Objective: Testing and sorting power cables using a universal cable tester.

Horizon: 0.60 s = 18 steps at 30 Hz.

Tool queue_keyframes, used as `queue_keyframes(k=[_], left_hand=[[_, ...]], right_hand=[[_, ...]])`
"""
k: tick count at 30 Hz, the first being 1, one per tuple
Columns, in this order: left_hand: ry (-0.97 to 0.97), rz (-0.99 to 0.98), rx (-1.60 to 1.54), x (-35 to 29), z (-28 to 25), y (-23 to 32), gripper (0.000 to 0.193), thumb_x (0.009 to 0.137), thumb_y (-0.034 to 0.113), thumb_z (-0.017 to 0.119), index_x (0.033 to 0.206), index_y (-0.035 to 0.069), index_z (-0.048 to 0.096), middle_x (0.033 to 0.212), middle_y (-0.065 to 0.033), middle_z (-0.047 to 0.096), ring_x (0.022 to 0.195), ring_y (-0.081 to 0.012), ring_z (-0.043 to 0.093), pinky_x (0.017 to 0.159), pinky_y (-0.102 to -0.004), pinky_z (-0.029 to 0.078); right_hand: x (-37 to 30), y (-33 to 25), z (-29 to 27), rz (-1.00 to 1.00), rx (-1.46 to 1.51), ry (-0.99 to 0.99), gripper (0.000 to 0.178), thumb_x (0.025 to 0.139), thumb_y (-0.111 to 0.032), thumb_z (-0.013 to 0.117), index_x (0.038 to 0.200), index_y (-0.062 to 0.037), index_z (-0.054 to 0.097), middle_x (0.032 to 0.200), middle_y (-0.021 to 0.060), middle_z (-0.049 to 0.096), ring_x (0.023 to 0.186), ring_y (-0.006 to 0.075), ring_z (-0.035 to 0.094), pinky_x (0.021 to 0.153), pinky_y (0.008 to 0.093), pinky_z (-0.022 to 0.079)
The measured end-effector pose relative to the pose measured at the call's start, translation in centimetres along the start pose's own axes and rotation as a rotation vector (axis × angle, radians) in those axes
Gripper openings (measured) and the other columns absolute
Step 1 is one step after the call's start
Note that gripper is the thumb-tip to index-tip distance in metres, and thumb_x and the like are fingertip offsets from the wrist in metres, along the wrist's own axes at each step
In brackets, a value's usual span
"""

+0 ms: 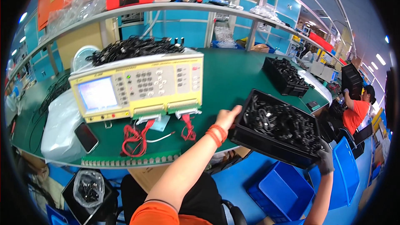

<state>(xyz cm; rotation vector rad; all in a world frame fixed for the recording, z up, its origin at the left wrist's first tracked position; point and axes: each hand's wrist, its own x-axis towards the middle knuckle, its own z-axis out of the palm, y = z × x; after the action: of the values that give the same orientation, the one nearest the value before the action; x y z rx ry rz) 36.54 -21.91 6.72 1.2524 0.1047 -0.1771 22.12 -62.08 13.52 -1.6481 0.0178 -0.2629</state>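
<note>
A black plastic bin (266, 148) full of black cables with connector ends (279, 118) hangs tilted at the right front edge of the green table (227, 75). Its left end is gripped by my left hand (227, 118), bare, with orange bands around the wrist; the thumb lies up along the rim and the other fingers are partly hidden. At the far right corner my right hand (326, 158), in a grey glove, is closed around the bin's end. Left of the bin, a yellow cable tester (137, 85) with a lit screen carries a pile of black cables (133, 50) on top.
Another black bin (283, 77) of cables stands at the back right. Red wires (135, 139), a phone (86, 137) and a white plastic bag (60, 129) lie on the table. Blue crates (283, 191) stand on the floor at right. A co-worker (356, 112) in orange handles a black bin beyond.
</note>
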Motion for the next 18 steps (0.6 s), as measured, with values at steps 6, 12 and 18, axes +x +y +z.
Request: queue_keyframes(k=[6, 12, 18], left_hand=[[-0.182, -0.020, -0.076, -8.5, 2.7, -0.6, 0.076, 0.083, 0.037, 0.070, 0.124, -0.018, 0.037, 0.116, -0.0216, 0.055, 0.102, -0.0224, 0.058, 0.078, -0.0350, 0.051], [-0.235, 0.063, -0.177, -27.9, -2.3, -0.7, 0.042, 0.093, 0.037, 0.059, 0.117, 0.004, 0.052, 0.084, 0.0069, 0.044, 0.071, -0.0008, 0.036, 0.057, -0.0175, 0.029], [-0.003, -0.194, -0.224, -41.1, -11.3, 0.5, 0.039, 0.093, 0.020, 0.059, 0.124, -0.002, 0.048, 0.107, -0.0038, 0.059, 0.097, -0.0086, 0.055, 0.083, -0.0249, 0.045]], right_hand=[[-6.1, -3.1, -3.1, -0.244, -0.077, -0.093, 0.070, 0.070, -0.011, 0.045, 0.138, 0.0078, 0.038, 0.131, 0.0150, 0.051, 0.117, 0.0196, 0.050, 0.098, 0.0287, 0.038], [-14.7, -9.5, -0.2, -0.164, -0.147, -0.204, 0.075, 0.069, -0.018, 0.050, 0.138, 0.0093, 0.036, 0.135, 0.0184, 0.049, 0.124, 0.0246, 0.047, 0.105, 0.0337, 0.035], [-21.8, -9.6, 10.6, 0.063, -0.145, -0.378, 0.079, 0.066, -0.023, 0.054, 0.137, 0.0102, 0.037, 0.132, 0.0192, 0.051, 0.120, 0.0257, 0.051, 0.102, 0.0340, 0.038]])
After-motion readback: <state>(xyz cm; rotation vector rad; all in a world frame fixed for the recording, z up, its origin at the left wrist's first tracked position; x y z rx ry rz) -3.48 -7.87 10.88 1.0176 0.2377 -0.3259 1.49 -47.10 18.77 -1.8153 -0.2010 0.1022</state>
